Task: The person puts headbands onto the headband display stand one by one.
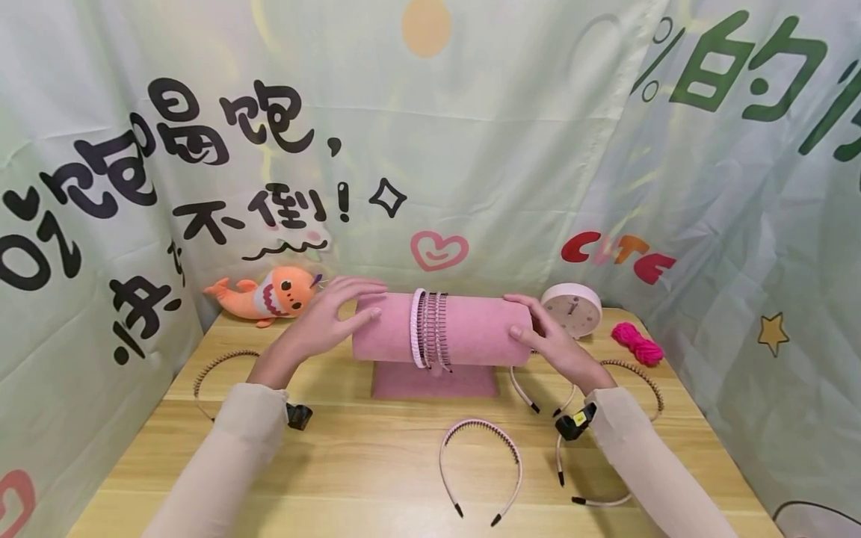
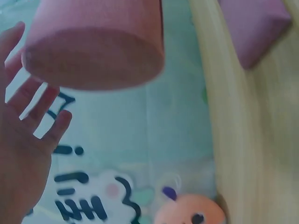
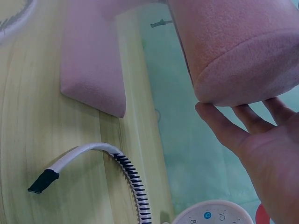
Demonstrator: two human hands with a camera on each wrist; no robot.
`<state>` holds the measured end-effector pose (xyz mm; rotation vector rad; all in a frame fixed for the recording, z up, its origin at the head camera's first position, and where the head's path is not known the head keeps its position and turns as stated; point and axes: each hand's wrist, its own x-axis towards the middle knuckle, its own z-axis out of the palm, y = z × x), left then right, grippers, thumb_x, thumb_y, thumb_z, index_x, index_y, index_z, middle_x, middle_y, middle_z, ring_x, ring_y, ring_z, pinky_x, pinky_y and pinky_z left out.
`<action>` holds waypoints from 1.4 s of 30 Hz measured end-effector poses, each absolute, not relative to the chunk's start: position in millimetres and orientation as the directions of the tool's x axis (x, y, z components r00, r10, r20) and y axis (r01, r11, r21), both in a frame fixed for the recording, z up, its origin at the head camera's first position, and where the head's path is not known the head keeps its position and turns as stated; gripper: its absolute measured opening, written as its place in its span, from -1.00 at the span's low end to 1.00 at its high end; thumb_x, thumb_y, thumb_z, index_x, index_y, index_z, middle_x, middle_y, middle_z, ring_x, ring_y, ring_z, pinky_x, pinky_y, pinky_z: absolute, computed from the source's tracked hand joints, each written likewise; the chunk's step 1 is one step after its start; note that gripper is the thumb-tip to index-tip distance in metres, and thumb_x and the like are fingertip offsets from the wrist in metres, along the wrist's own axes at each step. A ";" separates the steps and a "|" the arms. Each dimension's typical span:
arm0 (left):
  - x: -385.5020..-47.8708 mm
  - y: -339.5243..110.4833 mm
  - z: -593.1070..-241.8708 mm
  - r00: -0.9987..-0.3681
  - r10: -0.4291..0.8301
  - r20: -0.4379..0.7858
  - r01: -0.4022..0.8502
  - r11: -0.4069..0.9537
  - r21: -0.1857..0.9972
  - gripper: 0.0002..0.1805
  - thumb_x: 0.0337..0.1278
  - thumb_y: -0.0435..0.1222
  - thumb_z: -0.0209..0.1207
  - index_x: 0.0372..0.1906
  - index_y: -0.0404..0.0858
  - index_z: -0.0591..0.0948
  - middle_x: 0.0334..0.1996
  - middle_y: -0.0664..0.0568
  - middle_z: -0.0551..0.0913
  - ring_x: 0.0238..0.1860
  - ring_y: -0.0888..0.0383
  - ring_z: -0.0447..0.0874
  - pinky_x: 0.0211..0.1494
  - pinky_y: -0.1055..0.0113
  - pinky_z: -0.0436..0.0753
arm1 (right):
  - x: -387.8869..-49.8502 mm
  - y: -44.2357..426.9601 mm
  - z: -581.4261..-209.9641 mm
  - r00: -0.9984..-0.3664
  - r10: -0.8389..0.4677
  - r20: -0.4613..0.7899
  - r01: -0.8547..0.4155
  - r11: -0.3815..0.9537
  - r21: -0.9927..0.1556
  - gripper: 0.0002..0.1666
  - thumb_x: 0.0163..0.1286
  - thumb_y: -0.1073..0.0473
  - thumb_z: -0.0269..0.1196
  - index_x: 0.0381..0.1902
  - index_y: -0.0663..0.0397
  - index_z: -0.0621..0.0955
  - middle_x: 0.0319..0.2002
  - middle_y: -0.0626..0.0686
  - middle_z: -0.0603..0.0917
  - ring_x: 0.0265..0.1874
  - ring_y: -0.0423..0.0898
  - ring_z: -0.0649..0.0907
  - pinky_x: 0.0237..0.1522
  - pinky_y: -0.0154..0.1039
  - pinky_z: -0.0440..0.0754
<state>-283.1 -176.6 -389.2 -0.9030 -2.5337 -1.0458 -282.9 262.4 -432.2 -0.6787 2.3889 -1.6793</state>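
A pink fuzzy display stand, its horizontal roll (image 1: 480, 329) raised on a base (image 1: 433, 382), stands mid-table. Several headbands hang round the roll near its middle: a thick white one (image 1: 416, 329) and thinner toothed ones (image 1: 441, 329) beside it. My left hand (image 1: 334, 314) is at the roll's left end, fingers spread and loosely bent; in the left wrist view they lie along the edge of the round end face (image 2: 93, 58). At the opposite end is my right hand (image 1: 557, 345), its fingertips touching the rim of the roll (image 3: 243, 60) in the right wrist view.
On the table (image 1: 350, 463) a loose toothed headband (image 1: 479, 423) lies in front of the stand. Others lie right, partly under my forearm, and one headband (image 1: 202, 377) is left. Behind are an orange shark plush (image 1: 285, 295), a round clock (image 1: 572, 310) and pink yarn (image 1: 637, 344).
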 end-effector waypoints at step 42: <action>-257.8 -385.7 -491.0 -0.980 0.068 0.187 0.177 0.734 0.656 -0.50 0.76 -0.08 0.06 0.36 -0.41 0.62 0.39 -0.46 0.56 0.43 -0.42 0.42 0.45 -0.51 0.40 | -283.4 262.4 -432.6 -0.890 -0.436 0.135 -0.274 0.274 -0.922 -0.32 0.74 0.07 0.15 0.68 -0.17 0.23 0.61 0.25 0.30 0.42 0.17 0.47 0.17 -0.24 0.73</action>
